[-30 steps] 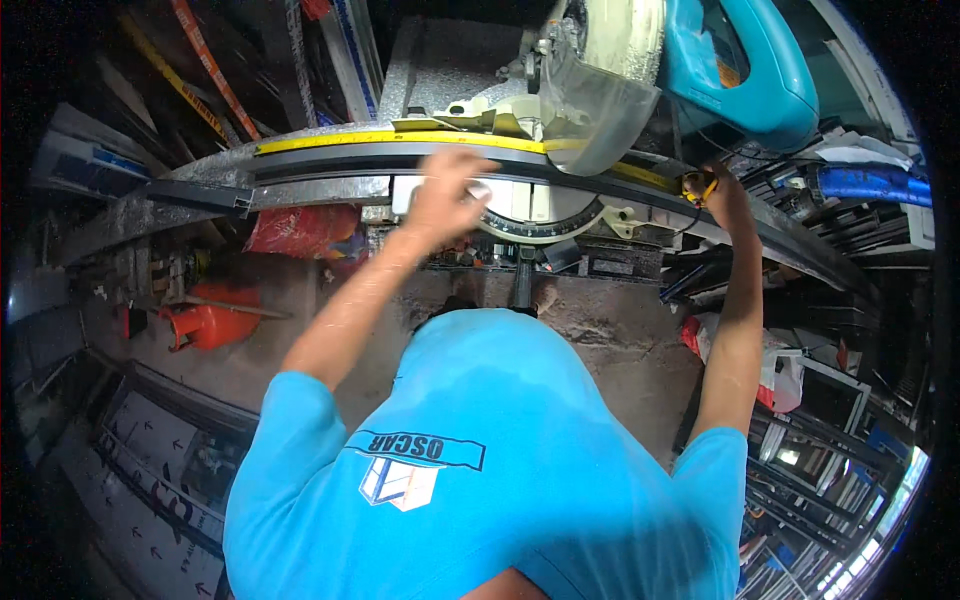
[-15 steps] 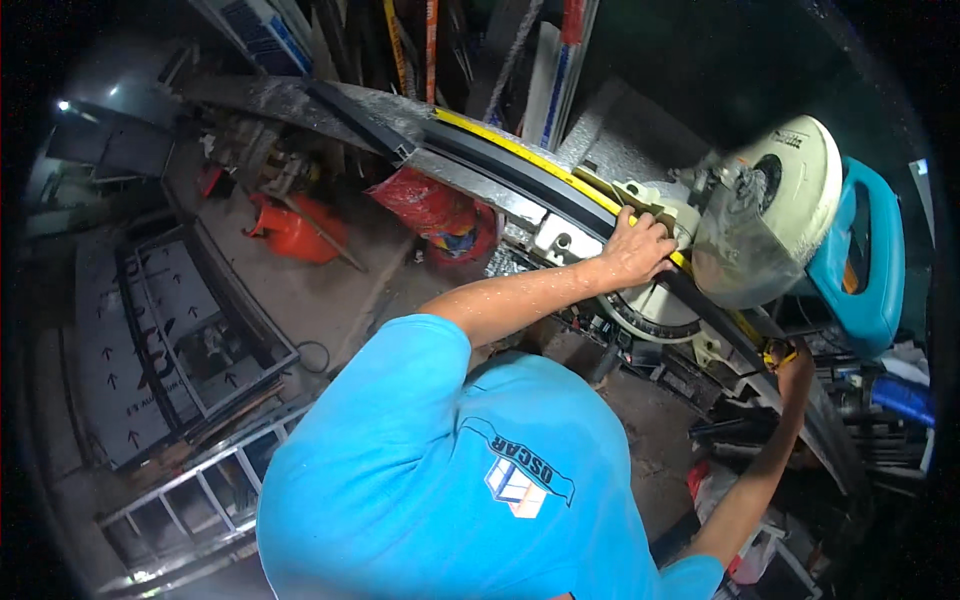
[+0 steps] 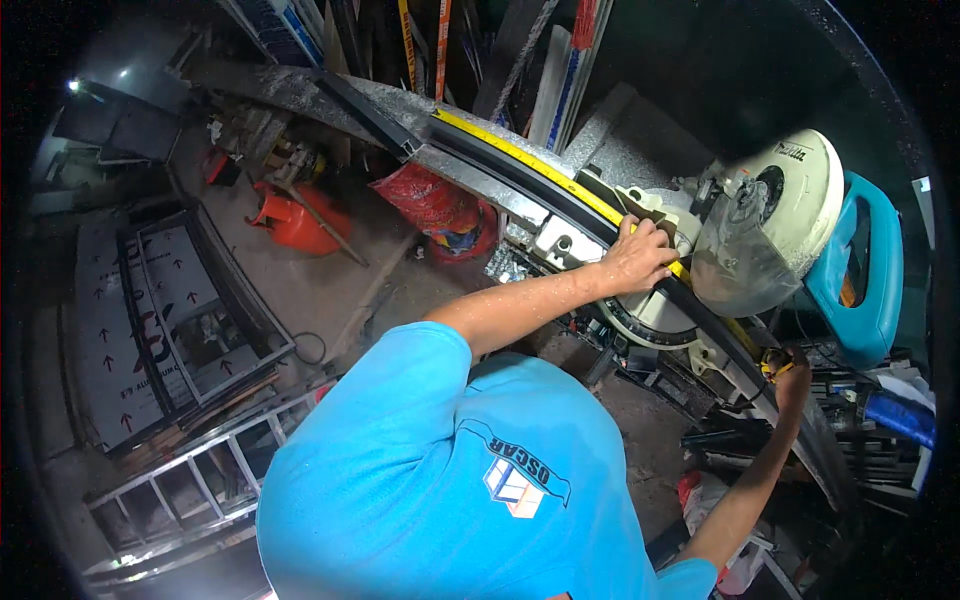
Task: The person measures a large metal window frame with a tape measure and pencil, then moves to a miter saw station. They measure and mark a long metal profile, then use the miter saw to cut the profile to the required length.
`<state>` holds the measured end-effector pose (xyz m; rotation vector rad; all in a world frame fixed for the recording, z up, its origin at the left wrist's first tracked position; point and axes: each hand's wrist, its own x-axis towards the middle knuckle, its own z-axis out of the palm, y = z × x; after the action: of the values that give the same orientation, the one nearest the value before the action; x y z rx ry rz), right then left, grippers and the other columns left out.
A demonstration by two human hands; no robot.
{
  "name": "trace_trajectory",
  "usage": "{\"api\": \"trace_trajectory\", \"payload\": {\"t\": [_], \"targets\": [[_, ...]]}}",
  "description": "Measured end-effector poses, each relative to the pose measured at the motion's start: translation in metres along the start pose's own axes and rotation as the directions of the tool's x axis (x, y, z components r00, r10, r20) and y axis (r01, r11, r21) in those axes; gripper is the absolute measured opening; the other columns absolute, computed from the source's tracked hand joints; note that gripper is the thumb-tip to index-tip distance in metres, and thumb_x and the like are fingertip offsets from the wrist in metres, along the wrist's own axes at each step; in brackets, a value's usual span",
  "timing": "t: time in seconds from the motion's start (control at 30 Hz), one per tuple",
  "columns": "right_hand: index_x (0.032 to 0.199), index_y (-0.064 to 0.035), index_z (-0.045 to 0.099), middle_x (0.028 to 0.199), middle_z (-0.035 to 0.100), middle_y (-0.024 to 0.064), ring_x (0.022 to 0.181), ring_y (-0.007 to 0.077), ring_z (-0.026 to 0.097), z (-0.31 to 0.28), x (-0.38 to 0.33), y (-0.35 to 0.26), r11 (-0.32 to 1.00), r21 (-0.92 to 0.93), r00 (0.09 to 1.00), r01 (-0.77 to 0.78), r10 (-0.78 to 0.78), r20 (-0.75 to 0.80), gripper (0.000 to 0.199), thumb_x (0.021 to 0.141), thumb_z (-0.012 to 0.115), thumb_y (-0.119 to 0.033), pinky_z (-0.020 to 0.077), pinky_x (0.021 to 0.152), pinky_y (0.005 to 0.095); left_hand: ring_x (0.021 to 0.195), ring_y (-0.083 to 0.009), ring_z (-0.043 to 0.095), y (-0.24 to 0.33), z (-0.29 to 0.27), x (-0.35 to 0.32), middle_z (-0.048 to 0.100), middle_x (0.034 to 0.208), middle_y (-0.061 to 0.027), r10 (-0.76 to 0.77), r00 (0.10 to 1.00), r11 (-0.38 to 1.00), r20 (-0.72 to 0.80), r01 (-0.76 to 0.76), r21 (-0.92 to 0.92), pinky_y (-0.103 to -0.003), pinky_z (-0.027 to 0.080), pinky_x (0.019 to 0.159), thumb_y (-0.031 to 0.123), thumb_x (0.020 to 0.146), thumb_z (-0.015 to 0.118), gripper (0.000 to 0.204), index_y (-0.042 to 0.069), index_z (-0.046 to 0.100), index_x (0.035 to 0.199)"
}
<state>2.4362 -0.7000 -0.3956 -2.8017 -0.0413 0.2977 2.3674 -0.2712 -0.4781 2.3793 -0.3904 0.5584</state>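
A yellow tape measure blade (image 3: 530, 160) is stretched along a long dark metal profile (image 3: 575, 212), which lies across the bed of a miter saw (image 3: 815, 200). My left hand (image 3: 637, 258) is closed over blade and profile beside the saw's fence, its fingers curled over the far edge. Farther right, my right hand (image 3: 792, 378) grips the tape measure case (image 3: 773, 364) near the other stretch of the profile. That hand's fingers are partly hidden. The saw's round cream guard and teal handle (image 3: 880, 270) stand raised behind the profile, between my hands.
A red bag-covered container (image 3: 440, 215) stands below the bench (image 3: 380, 95), with an orange gas cylinder (image 3: 300, 220) farther left. Framed panels (image 3: 170, 330) and an aluminium ladder (image 3: 200, 475) lie at left. Long bars (image 3: 575, 80) lean behind the bench. Offcuts and a blue roll (image 3: 900, 418) sit at right.
The whole view has shifted slightly. Both hands keep their places on the tape and profile, and the saw stays raised.
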Motion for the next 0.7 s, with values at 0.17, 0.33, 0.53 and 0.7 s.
{"api": "trace_trajectory", "payload": {"t": [0.17,0.33,0.53,0.7], "targets": [[0.12,0.0005,0.062,0.113,0.066,0.0214,0.1,0.0351,0.066,-0.008,-0.011,-0.026,0.97,-0.203,0.988,0.137,-0.149,-0.047,0.047,0.086,0.073,-0.029,0.0548,0.084,0.0457,0.1,-0.0256,0.048,0.003,-0.005,-0.001,0.058,0.096,-0.0042,-0.013,1.0,1.0,0.001,0.013,0.009,-0.049,0.029,0.096,0.027,0.079,0.074,0.031,0.015,0.071,0.108],[0.121,-0.0002,0.062,0.115,0.066,0.0205,0.102,0.0347,0.065,-0.002,-0.005,-0.01,0.978,-0.197,0.992,0.071,-0.09,-0.088,0.049,0.087,0.072,-0.033,0.0551,0.089,0.0441,0.102,-0.0264,0.048,0.004,-0.006,0.004,0.058,0.097,-0.0047,-0.002,1.0,1.0,0.006,0.002,0.027,-0.049,0.029,0.096,0.027,0.079,0.073,0.031,0.014,0.071,0.108],[0.124,-0.0016,0.06,0.113,0.066,0.0211,0.101,0.0348,0.066,0.001,-0.005,0.003,0.942,-0.301,0.976,0.15,-0.19,-0.109,0.053,0.087,0.07,-0.038,0.0557,0.086,0.0445,0.102,-0.0267,0.049,0.003,-0.004,0.006,0.059,0.099,-0.0053,-0.004,1.0,1.0,0.0,0.004,0.019,-0.048,0.029,0.096,0.026,0.08,0.073,0.03,0.013,0.071,0.107],[0.123,-0.0031,0.06,0.108,0.068,0.0192,0.095,0.035,0.067,0.004,0.004,0.008,0.978,-0.194,0.996,0.08,-0.085,-0.018,0.054,0.084,0.072,-0.038,0.0573,0.081,0.0454,0.111,-0.0285,0.047,0.008,0.005,0.004,0.058,0.107,-0.0067,-0.022,1.0,1.0,0.019,0.022,0.016,-0.058,0.022,0.108,0.024,0.077,0.074,0.037,0.013,0.068,0.111]]}}
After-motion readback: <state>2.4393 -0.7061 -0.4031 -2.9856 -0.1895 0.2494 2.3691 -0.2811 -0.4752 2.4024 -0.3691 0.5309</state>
